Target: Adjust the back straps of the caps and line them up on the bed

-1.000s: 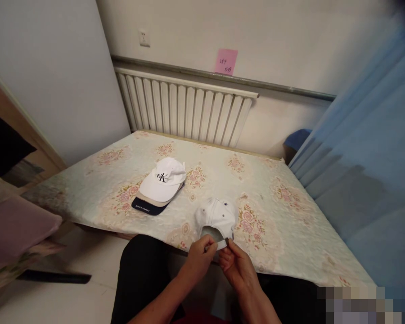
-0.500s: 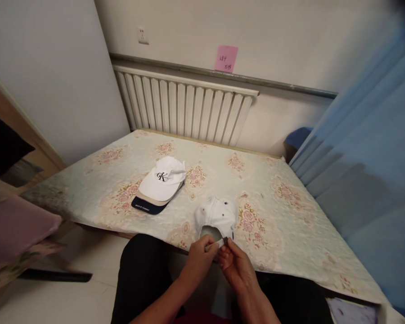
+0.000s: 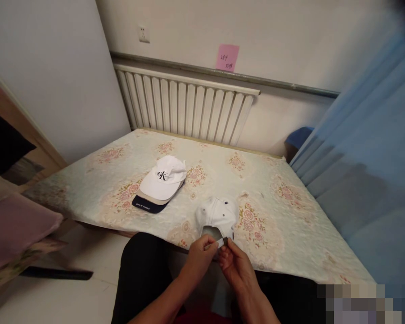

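Note:
A white baseball cap (image 3: 218, 213) rests at the bed's near edge, its rear opening facing me. My left hand (image 3: 201, 252) pinches one end of the cap's back strap (image 3: 219, 243). At the strap's dark buckle end, my right hand (image 3: 235, 261) grips between thumb and fingers, its palm partly turned up. The two strap ends meet between my hands; whether they are joined I cannot tell. Farther left lies a stack of caps: a white one with black letters (image 3: 164, 176) on top, a beige brim (image 3: 151, 201) under it, and a navy brim (image 3: 148, 206) lowest.
The caps lie on a bed with a floral cover (image 3: 216, 171). Behind it stand a white radiator (image 3: 189, 108) and a wall with a pink note (image 3: 227, 57). A blue curtain (image 3: 371, 171) hangs at right. A pink cloth-covered seat (image 3: 20, 225) is at left.
The strap between my hands has shifted slightly, with more of its pale end showing at the buckle. Both hands keep their hold; the stacked caps stay put.

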Available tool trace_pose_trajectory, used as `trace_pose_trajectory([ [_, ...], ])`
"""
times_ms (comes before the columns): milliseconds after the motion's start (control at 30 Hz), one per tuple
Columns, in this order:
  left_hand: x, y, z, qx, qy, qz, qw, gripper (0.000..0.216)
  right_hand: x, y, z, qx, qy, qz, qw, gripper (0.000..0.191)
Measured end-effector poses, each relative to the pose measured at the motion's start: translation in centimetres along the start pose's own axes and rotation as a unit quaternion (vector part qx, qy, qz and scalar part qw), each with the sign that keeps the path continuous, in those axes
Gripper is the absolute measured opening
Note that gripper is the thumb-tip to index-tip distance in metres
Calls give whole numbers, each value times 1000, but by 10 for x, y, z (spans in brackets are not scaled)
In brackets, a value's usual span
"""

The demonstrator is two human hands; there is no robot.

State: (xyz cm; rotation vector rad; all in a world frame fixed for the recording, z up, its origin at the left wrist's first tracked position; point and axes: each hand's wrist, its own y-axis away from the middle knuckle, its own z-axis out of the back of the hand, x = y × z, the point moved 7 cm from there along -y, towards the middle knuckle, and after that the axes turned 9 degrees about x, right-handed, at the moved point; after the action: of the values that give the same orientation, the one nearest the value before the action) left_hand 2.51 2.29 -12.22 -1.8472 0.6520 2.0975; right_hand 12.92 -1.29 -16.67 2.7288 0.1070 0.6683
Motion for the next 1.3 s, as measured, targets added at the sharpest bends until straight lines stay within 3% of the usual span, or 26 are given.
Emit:
trace_pose_trajectory([
  [1300,6,-3,-13,47,36,10,998,15,-1,4,-4,-1,32,-2,999,24],
])
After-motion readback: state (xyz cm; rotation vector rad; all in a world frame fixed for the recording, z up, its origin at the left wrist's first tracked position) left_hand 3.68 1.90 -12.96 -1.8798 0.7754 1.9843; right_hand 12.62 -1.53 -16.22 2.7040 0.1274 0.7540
